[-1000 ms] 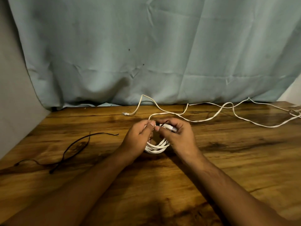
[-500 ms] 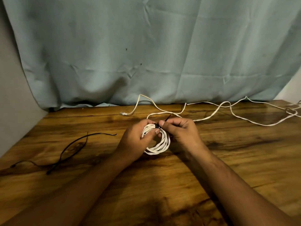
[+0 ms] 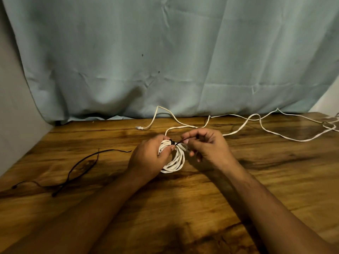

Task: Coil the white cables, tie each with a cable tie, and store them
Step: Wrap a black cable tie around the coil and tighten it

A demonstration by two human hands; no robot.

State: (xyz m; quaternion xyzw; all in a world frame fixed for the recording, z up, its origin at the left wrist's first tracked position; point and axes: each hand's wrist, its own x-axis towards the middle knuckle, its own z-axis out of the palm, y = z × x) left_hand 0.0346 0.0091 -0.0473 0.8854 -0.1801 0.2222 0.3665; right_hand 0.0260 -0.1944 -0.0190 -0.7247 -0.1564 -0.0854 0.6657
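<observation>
Drawn away to the right of the bundle, the right hand [image 3: 207, 146] now pinches the tail of the black cable tie [image 3: 176, 143] between thumb and forefinger, the strap stretched taut from its head atop the coiled white cable [image 3: 177, 161]. The left hand [image 3: 146, 160] curls round the coil's left side, thumb pressed on the strands, at the middle of the wooden table [image 3: 183, 208]. A loose white cable [image 3: 302, 141] trails along the far edge.

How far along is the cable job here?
Done: one white cable sits in a coil. In hand: left hand grips it while right hand pinches the tail of the black cable tie around it. Left: a second white cable lies loose at the back, spare black ties unused; nothing stored.
</observation>
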